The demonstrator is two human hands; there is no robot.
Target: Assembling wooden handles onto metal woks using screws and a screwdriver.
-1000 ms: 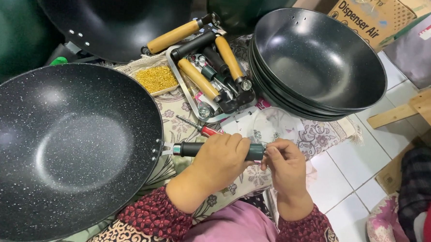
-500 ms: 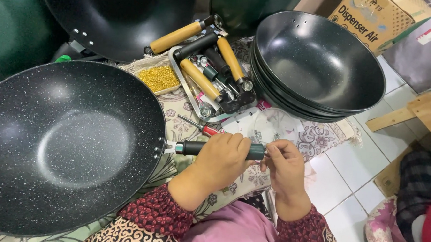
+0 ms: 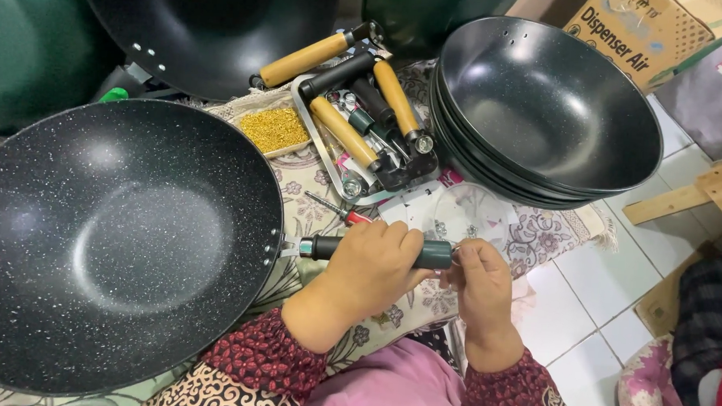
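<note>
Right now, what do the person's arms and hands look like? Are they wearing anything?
Both hands are bare: no gloves, and no rings or watch that I can see. The left hand and the right hand come out of dark red sleeves with a small pale pattern, ending at the wrists. Below the left sleeve shows brown and white batik-like cloth.

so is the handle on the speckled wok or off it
On. The dark green handle meets the speckled wok at its rim bracket; the left hand wraps it, the right hand at its end.
</note>
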